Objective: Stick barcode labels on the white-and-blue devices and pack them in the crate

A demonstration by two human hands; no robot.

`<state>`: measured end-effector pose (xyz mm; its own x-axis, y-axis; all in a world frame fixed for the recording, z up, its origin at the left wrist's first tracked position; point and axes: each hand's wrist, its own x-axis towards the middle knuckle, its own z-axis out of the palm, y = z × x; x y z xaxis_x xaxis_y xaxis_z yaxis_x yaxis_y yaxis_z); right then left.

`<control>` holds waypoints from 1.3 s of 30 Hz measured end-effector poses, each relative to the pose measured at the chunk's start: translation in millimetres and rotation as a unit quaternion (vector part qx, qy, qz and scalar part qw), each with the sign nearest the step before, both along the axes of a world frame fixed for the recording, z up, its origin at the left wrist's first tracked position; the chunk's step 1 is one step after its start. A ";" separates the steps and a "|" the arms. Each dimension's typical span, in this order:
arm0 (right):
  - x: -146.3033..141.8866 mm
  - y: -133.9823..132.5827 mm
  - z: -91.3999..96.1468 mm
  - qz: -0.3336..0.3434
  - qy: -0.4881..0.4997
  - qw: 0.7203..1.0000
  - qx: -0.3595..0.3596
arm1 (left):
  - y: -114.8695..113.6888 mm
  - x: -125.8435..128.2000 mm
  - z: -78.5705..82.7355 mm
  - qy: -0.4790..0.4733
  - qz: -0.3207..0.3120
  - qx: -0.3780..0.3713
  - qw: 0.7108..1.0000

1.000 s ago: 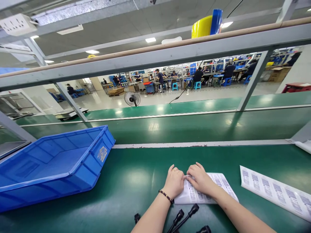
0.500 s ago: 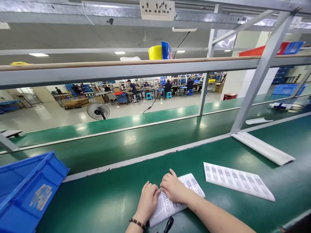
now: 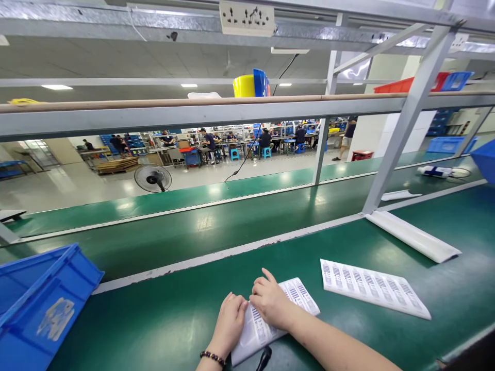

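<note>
A white sheet of barcode labels lies on the green bench near the front edge. My left hand rests on its left end with the fingers curled and pinching at the sheet. My right hand lies over the middle of the sheet, its fingertips pressed together against those of the left hand. What the fingertips hold is too small to see. A second label sheet lies flat to the right, apart from both hands. The tip of a black cable connector shows just below the sheet.
A blue plastic bin sits at the left. A white plastic strip lies at the foot of a slanted grey frame post. Beyond are green conveyor belts, a floor fan and seated workers far off.
The view has swung to the right, so the blue bin slid to the left edge and the cable connectors dropped almost out of sight. Both hands stay on the same label sheet.
</note>
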<state>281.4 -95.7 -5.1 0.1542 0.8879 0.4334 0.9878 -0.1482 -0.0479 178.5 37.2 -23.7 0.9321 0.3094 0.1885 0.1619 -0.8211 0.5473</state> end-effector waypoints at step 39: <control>-13.0 -16.1 40.1 0.094 -0.059 0.980 0.164 | 10.3 0.1 5.2 0.010 0.036 0.019 0.999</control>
<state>268.4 -111.9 34.9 -0.0676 0.7054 0.7056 0.9977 0.0412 0.0544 178.5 47.5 -18.6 0.9112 0.3688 0.1839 0.2314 -0.8271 0.5122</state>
